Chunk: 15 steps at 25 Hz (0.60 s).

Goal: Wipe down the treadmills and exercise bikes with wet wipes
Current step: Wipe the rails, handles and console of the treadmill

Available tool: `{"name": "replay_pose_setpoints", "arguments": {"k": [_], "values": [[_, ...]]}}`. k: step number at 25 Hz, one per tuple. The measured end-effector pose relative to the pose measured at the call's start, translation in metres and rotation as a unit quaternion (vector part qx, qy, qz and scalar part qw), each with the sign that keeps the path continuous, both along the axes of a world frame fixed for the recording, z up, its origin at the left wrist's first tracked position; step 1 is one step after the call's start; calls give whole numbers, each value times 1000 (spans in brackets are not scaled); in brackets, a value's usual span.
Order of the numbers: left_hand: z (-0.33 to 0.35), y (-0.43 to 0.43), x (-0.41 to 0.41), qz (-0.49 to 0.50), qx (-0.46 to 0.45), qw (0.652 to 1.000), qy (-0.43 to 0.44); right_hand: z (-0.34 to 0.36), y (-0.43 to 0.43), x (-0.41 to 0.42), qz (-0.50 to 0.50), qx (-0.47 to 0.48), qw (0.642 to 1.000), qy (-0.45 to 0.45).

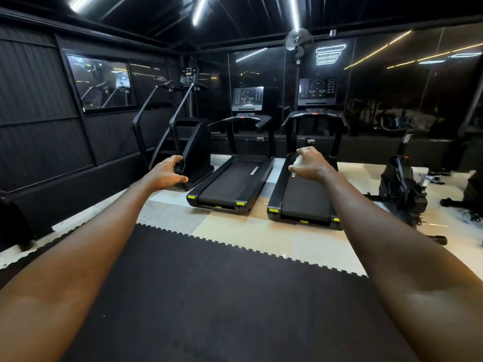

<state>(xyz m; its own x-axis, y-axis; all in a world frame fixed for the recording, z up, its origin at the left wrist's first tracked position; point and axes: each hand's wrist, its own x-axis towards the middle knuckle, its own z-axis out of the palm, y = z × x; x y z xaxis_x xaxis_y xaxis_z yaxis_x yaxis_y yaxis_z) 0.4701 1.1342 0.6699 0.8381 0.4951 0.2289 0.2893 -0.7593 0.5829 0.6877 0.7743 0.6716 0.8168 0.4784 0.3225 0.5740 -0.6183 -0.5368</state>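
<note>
The wipe (298,161) (a white scrap) is mostly hidden inside the right hand (309,163).

Two black treadmills stand side by side, a gap between them, on pale floor tiles (261,231). The left treadmill (232,184) lies at 12 o'clock in the view, the right treadmill (304,197) at 1 o'clock. Each has yellow-green tabs at its near corners, white lettering on the belt and an upright console at the far end. A small white wet wipe (298,161) is bunched in the right hand (311,164), seen over the right belt. At 3 o'clock stands a black exercise bike (402,189), its shape hard to make out
</note>
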Motion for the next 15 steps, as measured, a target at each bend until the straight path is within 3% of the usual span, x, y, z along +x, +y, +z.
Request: {"name": "replay_pose_setpoints", "arguments": {"k": [15], "values": [[-8,305,355,-29,-13,999,-14,4,311,335,-20,8,1000,9]]}}
